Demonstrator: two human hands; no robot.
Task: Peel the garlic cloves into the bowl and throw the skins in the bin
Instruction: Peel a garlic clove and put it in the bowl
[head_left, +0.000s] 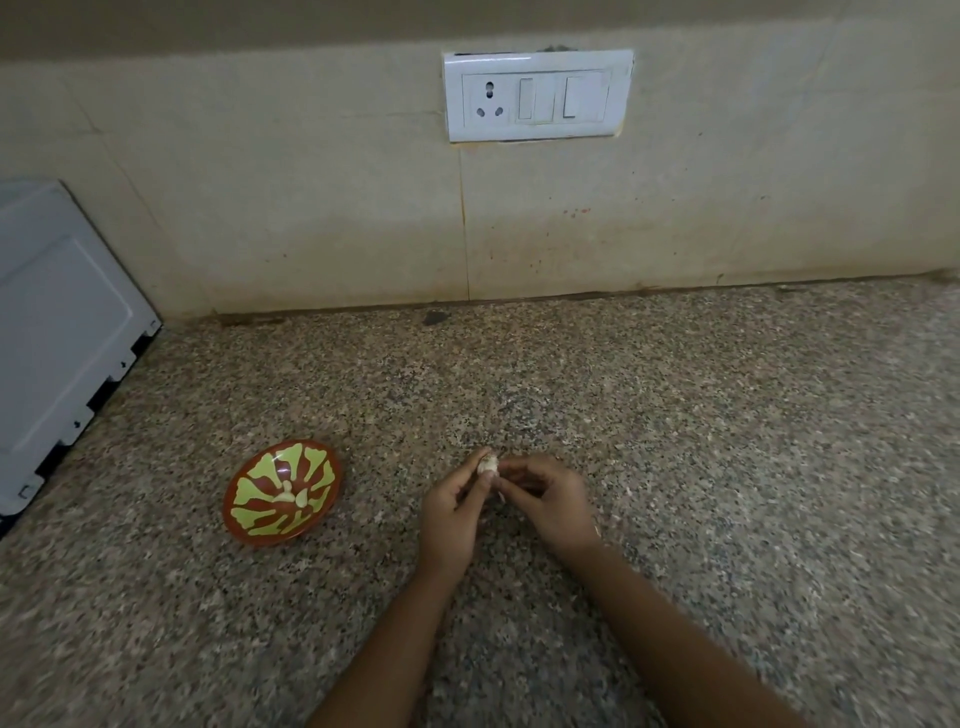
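The bowl sat on the surface left of both hands, nearest the left hand, with peeled cloves inside. The garlic clove was pinched upright in the left hand's fingertips, while the right hand picked at it with curled fingers. No bin showed.

Bowl left, appliance far left; bare counter right.
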